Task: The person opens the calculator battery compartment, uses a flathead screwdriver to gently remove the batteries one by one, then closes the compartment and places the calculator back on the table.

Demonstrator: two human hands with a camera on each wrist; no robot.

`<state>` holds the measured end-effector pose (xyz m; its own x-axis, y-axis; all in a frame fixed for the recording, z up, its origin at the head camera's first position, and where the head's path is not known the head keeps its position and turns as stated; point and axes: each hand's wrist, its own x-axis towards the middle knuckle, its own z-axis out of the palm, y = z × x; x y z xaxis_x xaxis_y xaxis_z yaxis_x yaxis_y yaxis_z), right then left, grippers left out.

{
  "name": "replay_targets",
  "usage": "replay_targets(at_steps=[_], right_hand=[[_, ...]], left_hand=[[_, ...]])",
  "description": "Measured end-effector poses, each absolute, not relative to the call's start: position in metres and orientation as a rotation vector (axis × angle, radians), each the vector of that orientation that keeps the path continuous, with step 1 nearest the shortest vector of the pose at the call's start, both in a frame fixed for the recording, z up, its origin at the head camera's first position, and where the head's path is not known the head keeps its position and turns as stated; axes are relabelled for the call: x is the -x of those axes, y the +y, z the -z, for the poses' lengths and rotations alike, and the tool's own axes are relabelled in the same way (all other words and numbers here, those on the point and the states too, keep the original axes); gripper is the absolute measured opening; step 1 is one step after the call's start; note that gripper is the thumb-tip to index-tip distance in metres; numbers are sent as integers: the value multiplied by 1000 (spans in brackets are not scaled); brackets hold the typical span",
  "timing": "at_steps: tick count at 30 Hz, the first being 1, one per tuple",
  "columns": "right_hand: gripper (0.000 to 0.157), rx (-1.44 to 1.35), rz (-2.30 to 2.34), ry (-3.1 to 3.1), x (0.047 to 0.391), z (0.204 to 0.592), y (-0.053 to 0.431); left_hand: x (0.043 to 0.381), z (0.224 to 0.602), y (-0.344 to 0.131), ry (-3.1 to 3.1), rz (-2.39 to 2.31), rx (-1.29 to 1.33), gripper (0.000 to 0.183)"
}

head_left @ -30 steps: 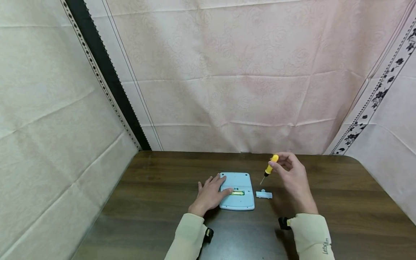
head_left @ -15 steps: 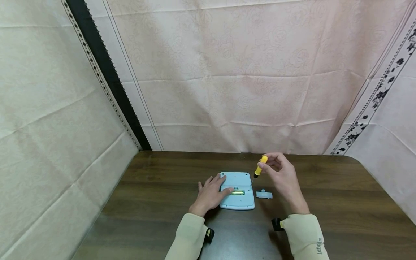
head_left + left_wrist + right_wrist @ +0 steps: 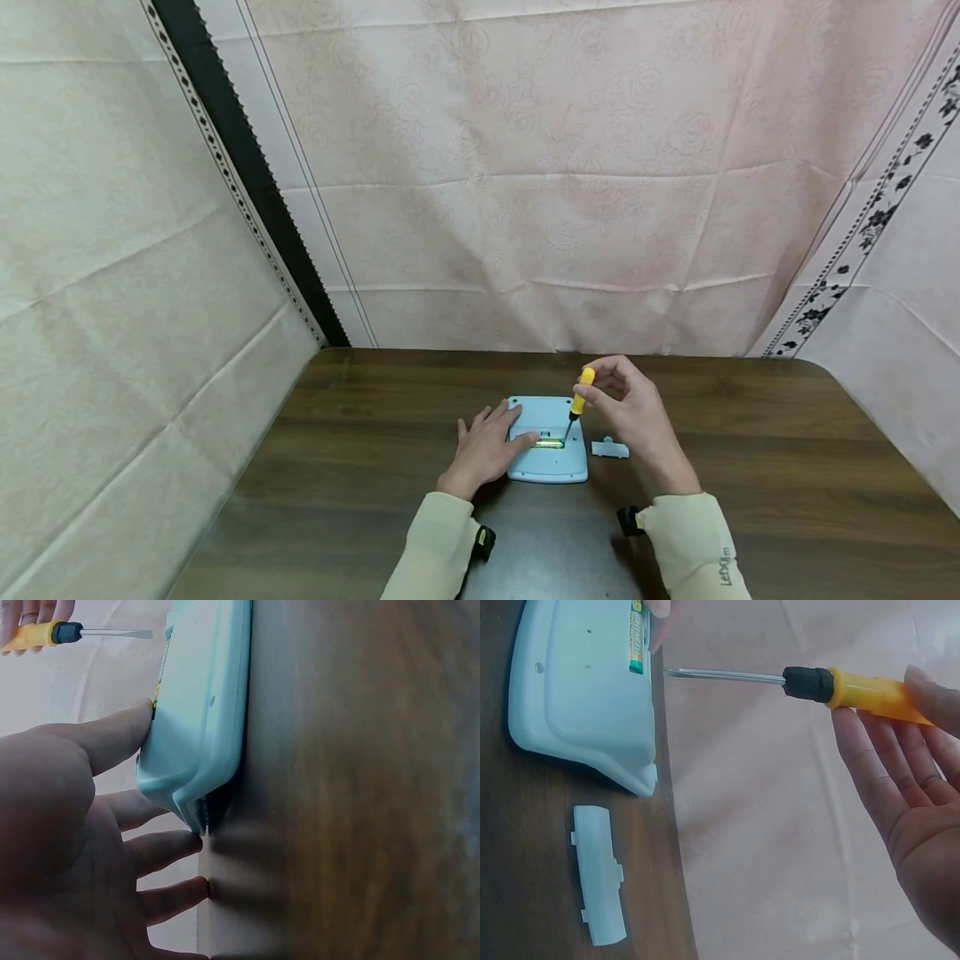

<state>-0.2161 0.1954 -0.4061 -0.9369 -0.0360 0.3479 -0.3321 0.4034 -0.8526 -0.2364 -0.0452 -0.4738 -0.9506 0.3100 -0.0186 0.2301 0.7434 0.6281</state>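
Observation:
A light-blue flat plastic device, probably a calculator point(image 3: 546, 465), lies back side up with its battery slot uncovered. A green-and-yellow battery point(image 3: 636, 641) sits in that slot. My left hand point(image 3: 487, 448) rests on the device's left side, thumb on its back near the battery, other fingers spread straight at its far-left edge. My right hand point(image 3: 636, 412) pinches the yellow handle of a flat-blade screwdriver point(image 3: 810, 684) between thumb and fingers. The screwdriver's tip points down at the slot's right end, a small gap above it in the right wrist view. The detached battery cover point(image 3: 598, 875) lies right of the device.
The dark wooden table point(image 3: 360, 467) extends on both sides of the hands. Its far edge meets a hanging pale patterned cloth point(image 3: 525, 208). More pale cloth point(image 3: 135, 350) hangs along the left side.
My right hand has carried the screwdriver leftward, from above the battery cover to over the battery slot. The left hand, device and cover have stayed in place.

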Motion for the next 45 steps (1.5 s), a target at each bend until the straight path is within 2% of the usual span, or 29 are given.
replay_targets(at_steps=[23,45], right_hand=[[34,-357,-1458,-2449,218,412,191],[34,-276,-1796,-2295,230,430,212]], left_hand=[[237,473,-46,2821,-980,-437,65],[235,473,-46,2835,-958,-460,67]])
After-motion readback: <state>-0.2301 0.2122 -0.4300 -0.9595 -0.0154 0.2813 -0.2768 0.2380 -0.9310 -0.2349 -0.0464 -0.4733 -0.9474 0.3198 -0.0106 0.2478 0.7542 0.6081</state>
